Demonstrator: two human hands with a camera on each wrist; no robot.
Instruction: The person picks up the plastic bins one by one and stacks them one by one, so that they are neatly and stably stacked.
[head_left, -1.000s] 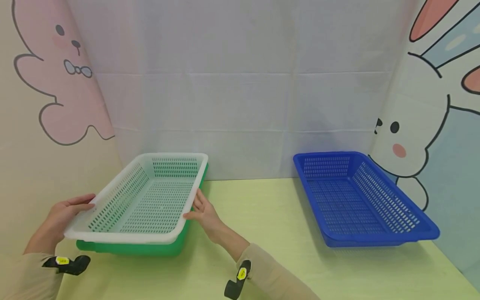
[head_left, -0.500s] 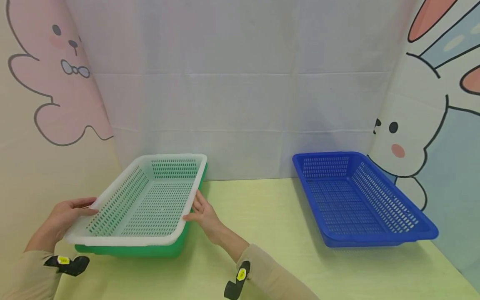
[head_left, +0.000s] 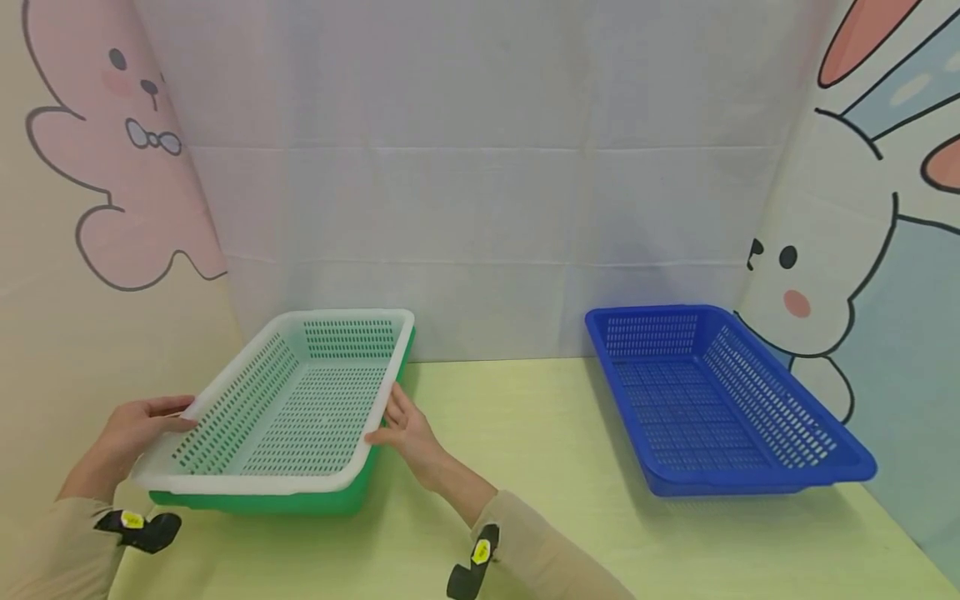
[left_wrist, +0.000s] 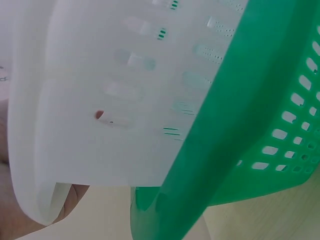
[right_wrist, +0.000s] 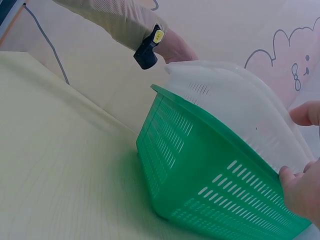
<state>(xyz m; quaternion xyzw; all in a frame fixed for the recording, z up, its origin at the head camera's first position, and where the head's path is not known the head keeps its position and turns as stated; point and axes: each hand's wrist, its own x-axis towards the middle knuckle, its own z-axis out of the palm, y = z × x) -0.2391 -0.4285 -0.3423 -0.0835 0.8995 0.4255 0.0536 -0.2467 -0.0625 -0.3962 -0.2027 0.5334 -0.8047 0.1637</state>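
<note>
Left hand (head_left: 138,429) and right hand (head_left: 405,427) each hold the white tray (head_left: 300,400) by its rim. Grip is light; uneven lifting risks dragging the nested green tray (head_left: 315,500) off the desk (head_left: 525,467).

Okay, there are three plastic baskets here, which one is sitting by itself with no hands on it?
The blue basket, alone on the table's right side. The white basket is nested in the green basket, and the left hand and right hand hold its rim.

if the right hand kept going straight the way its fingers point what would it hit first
The right hand already touches the white basket at its rim, fingers pointing up and away along that side. Going on, it would likely slide along the rim toward the white backdrop; depth is unclear.
</note>
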